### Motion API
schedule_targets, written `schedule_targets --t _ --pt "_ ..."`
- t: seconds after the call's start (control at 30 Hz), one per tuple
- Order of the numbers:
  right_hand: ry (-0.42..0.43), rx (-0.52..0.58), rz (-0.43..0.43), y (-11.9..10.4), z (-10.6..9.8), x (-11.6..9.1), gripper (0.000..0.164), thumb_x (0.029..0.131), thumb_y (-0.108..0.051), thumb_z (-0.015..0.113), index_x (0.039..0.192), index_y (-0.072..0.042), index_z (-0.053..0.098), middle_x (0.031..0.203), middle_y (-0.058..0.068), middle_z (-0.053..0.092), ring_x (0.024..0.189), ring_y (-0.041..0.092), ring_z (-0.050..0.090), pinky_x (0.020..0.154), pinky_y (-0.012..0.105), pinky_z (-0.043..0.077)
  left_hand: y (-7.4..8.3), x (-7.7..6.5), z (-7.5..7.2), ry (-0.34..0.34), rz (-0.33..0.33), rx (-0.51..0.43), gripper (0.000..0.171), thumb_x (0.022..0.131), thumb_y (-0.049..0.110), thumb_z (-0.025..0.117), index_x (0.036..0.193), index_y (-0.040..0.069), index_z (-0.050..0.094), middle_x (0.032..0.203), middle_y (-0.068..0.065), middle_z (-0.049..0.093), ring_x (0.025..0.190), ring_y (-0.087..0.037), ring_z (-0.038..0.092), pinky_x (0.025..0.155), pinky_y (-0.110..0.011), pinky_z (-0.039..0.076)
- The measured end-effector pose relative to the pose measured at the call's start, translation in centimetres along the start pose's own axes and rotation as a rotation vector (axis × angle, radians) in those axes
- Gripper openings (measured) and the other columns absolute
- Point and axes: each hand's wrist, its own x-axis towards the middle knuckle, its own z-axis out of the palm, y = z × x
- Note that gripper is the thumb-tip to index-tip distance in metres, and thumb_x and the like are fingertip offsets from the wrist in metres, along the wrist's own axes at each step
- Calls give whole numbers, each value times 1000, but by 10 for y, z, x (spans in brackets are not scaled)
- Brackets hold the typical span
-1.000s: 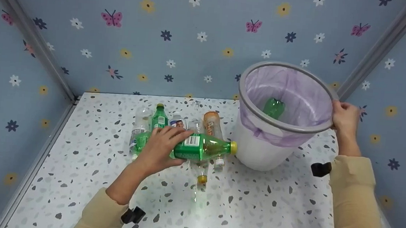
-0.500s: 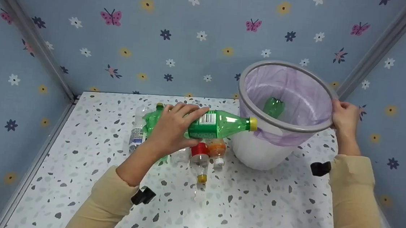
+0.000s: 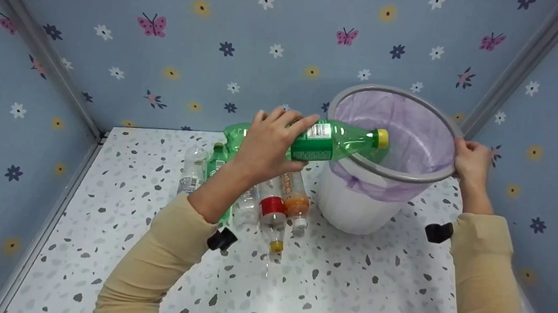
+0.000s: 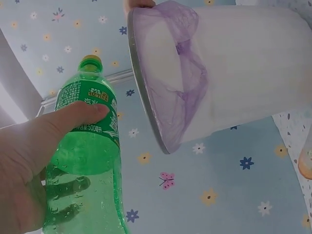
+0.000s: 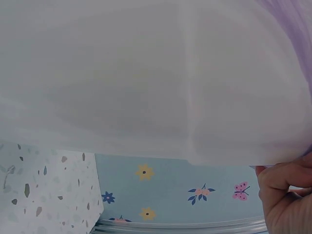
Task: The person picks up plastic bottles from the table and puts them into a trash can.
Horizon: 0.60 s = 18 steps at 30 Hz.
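Observation:
My left hand (image 3: 272,146) grips a green plastic bottle (image 3: 315,140) with a yellow cap, held sideways. In the head view its neck and cap overlap the near left rim of the trash bin (image 3: 354,209). The left wrist view shows my thumb across the label of the bottle (image 4: 87,146), fingers behind it. My right hand (image 3: 473,159) holds the bin's grey rim on the right, and the bin leans that way. A purple bag (image 3: 418,132) lines the white bin. Another green bottle inside it is mostly hidden behind the held one.
Several bottles lie in a row left of the bin: a clear one (image 3: 193,169), a green one (image 3: 216,160), a red-labelled one (image 3: 273,207) and an orange-labelled one (image 3: 296,200). Flower-patterned walls (image 3: 269,26) enclose the speckled table (image 3: 338,290) at the back and sides.
My left hand has carried the green bottle up and to the right, from over the row of bottles to the bin's rim. My right hand stays on the rim.

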Motion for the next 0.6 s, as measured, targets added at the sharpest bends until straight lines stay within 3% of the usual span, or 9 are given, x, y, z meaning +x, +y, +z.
schedule_targets --t 0.27,0.6 --pt "1 10 -12 1 -1 -1 53 92 -36 34 123 6 44 87 6 48 55 -1 49 52 14 46 12 33 -6 -57 -22 15 75 69 41 71 134 21 39 119 -2 50 106 -21 42 81 -37 33" --pt "4 16 -10 0 -1 1 52 91 -34 35 121 8 46 84 6 46 52 -1 46 48 14 44 30 71 1 -128 -38 53 75 71 45 69 134 22 38 121 0 48 107 -19 41 83 -36 33"
